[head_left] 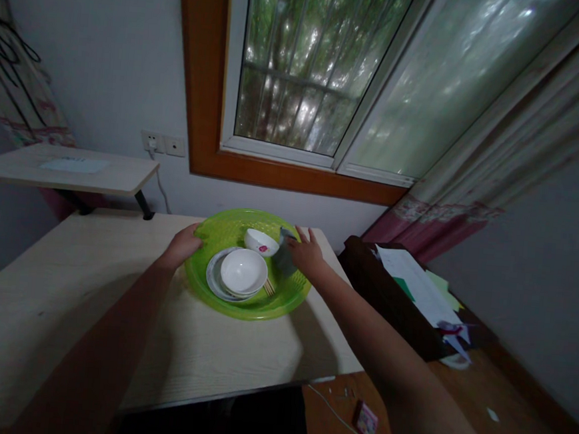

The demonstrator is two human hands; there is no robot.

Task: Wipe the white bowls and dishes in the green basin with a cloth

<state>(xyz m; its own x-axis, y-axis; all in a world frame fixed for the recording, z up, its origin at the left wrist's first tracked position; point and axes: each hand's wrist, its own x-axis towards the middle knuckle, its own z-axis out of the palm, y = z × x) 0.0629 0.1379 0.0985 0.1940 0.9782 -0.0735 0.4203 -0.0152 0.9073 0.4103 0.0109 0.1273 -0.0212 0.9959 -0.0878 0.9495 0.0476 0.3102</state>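
A round green basin [246, 312] stands on the pale wooden table [208, 358]. Inside it, a white bowl [244, 271] sits on a patterned plate [213, 274], with another white bowl [261, 242] tilted behind it. Thin sticks [269, 286] lie beside the stacked bowl. My left hand [183, 243] is closed on the basin's left rim. Over the right side of the basin is my right hand [308, 252], its fingers apart, touching or close to a grey cloth-like item [284, 253]; whether it grips that item is unclear.
A small raised shelf [117, 169] stands on the table's back left. Beyond the right edge is a dark cabinet [387, 305] with papers [417, 284]. A window and a wall socket [163, 144] are behind. On the floor lie a cable and a pink box [365, 424].
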